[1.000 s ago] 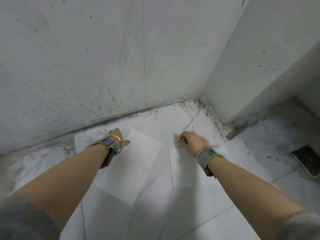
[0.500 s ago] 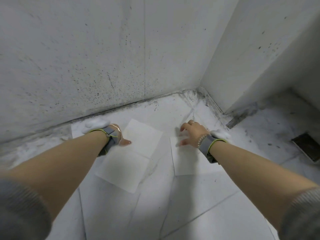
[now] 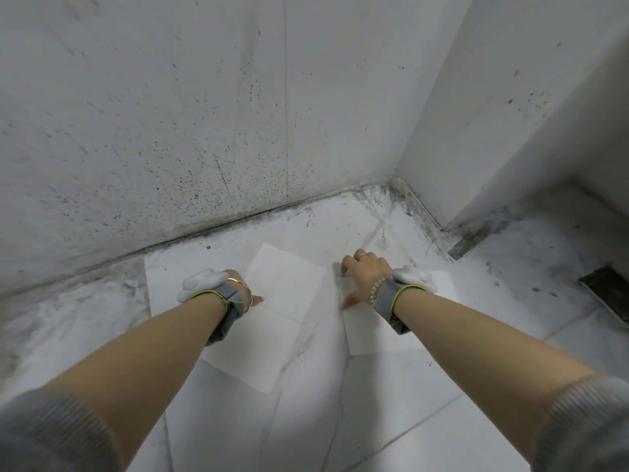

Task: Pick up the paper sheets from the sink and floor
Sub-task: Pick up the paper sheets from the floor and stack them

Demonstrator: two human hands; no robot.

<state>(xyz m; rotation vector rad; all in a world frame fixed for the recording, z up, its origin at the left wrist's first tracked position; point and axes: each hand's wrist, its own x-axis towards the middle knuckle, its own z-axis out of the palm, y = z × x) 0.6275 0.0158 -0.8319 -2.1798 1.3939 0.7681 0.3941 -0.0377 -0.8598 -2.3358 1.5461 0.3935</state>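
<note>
Pressing flat rectangular paper sheets [image 3: 272,318] onto glossy marble floor [image 3: 391,420].

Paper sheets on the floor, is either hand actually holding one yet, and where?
Neither sheet is lifted. The right hand presses spread fingers on the right sheet at its top-left corner; the left hand rests on the left sheet.

A grimy bathroom corner: mould-specked wall tiles [image 3: 204,131], marble floor [image 3: 391,420], floor drain [image 3: 609,294]

Wore grey ribbed sleeves [image 3: 51,434] pushed up both forearms. Grey wrist straps [image 3: 391,303] edged in yellow-green, each topped by a white padded lump [image 3: 200,284]. Thin ring on right hand [image 3: 366,270], beaded bracelet [image 3: 377,289]; bangle at left hand [image 3: 246,296].
</note>
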